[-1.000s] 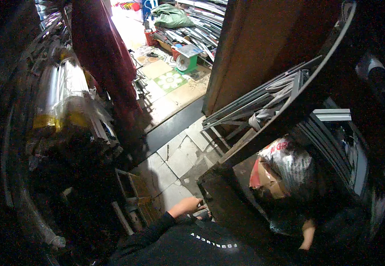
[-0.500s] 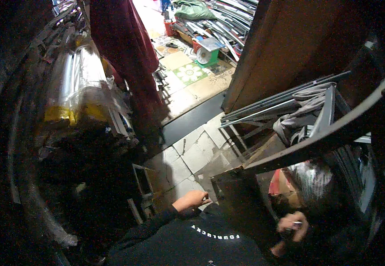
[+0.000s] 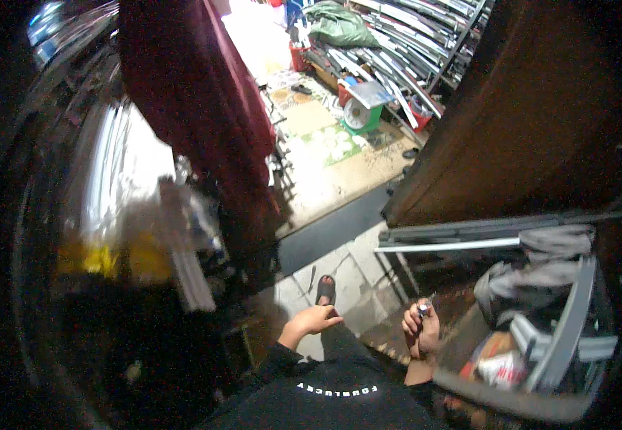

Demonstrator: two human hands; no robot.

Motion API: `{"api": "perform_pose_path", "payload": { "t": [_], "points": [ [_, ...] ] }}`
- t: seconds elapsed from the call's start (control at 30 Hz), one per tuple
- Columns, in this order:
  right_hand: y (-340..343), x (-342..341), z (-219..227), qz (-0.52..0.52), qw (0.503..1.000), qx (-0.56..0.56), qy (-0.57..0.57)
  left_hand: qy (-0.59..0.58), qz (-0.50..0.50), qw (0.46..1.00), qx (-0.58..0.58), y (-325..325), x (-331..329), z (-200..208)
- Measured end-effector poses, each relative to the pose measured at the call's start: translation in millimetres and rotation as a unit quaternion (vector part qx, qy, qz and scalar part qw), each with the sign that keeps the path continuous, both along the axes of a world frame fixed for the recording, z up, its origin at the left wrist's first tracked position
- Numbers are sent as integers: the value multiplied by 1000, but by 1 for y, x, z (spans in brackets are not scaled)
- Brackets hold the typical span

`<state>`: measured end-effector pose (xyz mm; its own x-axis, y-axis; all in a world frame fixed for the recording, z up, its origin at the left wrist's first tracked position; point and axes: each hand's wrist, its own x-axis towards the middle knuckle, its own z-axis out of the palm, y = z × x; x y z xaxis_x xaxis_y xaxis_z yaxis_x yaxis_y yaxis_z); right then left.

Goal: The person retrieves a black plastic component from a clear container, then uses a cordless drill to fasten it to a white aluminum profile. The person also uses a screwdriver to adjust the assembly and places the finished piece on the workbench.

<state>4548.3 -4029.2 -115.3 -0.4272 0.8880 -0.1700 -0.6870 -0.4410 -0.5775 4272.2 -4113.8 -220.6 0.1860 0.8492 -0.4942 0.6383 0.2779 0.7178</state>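
Observation:
My left hand [image 3: 309,322] is in front of my black top, its fingers curled in and pressed together. Whatever they may hold is hidden. My right hand [image 3: 421,337], raised on the right, closes around a small shiny metal piece [image 3: 424,309] with a thin tip pointing up. Its exact kind is too small to tell. Close by on the right is a bin [image 3: 461,387] with grey metal profiles [image 3: 565,326], a grey cloth [image 3: 515,287] and a red and white package [image 3: 501,369] in it. My foot in a dark sandal [image 3: 326,288] is on the pale tiles.
Ahead, a dark threshold [image 3: 332,240] crosses a doorway between a maroon curtain [image 3: 207,93] and a brown panel [image 3: 519,122]. Beyond are a green dial scale [image 3: 364,115], a red bucket [image 3: 298,57] and piled metal strips [image 3: 425,43]. Wrapped bundles [image 3: 128,165] line the left.
My right hand has risen and moved left, away from the dark right side, with the metal piece in it. My view has shifted; my sandalled foot now shows on the tiles.

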Motion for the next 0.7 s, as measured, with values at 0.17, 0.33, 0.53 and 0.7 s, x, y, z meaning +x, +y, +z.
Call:
{"api": "perform_pose_path", "payload": {
  "t": [0.17, 0.33, 0.53, 0.7],
  "points": [
    [146, -55, -14, -72, 995, 14, -69, 91, 143, 984, 62, 163, -100, 21],
    [304, -148, 35, 20, 980, 62, -188, 54, 195, 976, 85, 259, -182, 71],
    [480, -290, 63, 171, 972, 110, -115, -105, 272, 955, 51, 361, -265, 92],
    [591, -390, 70, 174, 975, 91, -100, -60, 372, 918, 124, 480, -358, 109]
  ]
}}
